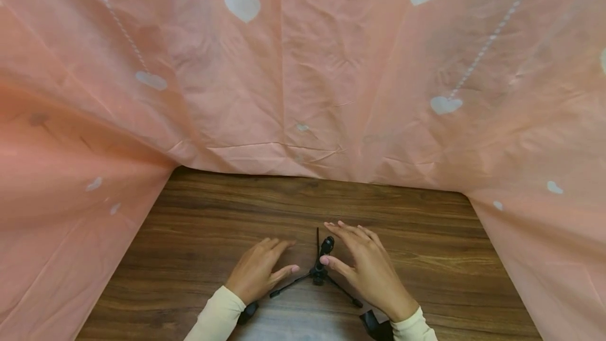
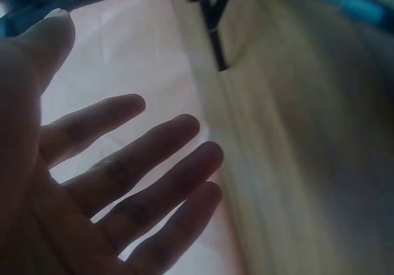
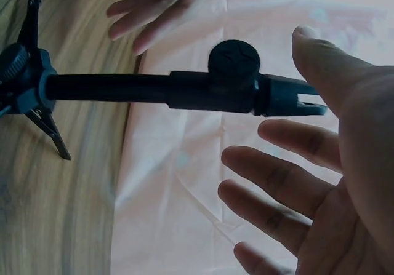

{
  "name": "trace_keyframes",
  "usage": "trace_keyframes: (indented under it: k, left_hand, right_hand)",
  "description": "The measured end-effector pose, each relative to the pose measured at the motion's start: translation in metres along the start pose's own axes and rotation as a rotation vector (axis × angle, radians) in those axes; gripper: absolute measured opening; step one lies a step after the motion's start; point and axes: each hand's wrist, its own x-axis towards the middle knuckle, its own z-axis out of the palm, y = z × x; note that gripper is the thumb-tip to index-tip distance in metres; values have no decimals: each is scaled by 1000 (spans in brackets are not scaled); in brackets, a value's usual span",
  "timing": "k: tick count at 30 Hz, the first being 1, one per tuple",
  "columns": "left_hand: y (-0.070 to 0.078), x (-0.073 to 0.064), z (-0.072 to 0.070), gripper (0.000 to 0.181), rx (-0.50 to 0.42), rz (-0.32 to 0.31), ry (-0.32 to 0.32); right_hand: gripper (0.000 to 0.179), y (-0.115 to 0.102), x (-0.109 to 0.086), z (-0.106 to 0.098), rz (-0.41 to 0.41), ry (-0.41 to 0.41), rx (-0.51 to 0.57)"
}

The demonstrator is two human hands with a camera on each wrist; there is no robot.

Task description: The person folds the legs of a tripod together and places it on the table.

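Note:
A small black tripod (image 1: 318,273) stands upright on three spread legs between the two hands. Its post (image 3: 111,87) rises to a clamp-like joint with a round knob (image 3: 234,63) and a forked top end (image 3: 301,98). To the left of it is my left hand (image 1: 258,272), fingers extended and spread, holding nothing. On the other side, my right hand (image 1: 371,267) is also spread, its thumb close to the forked top in the right wrist view. One tripod leg (image 2: 215,47) shows above the left fingers in the left wrist view.
The tripod stands on a brown wood-grain table (image 1: 213,214). A pink curtain with white hearts (image 1: 322,67) hangs along the back and both sides of the table. Black straps (image 1: 376,325) show at the wrists, beside pale sleeves (image 1: 215,314).

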Motion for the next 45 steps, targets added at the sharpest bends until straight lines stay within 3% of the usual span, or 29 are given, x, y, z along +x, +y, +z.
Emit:
trace_keyframes:
  k: [11, 19, 26, 36, 45]
  left_hand:
    - [-1, -5, 32, 41, -59, 18, 46]
    - [0, -4, 46, 30, -104, 31, 45]
    - [3, -3, 56, 18, -114, 44, 61]
    - [9, -2, 69, 19, -24, 41, 117]
    - [16, 0, 78, 20, 28, 42, 207]
  right_hand:
    - [51, -2, 4, 12, -12, 25, 42]
    - [39, -3, 7, 18, -39, 56, 37]
    - [31, -5, 9, 19, -12, 38, 40]
    - [26, -5, 10, 20, -4, 47, 58]
    - [23, -6, 12, 21, 1, 62, 75]
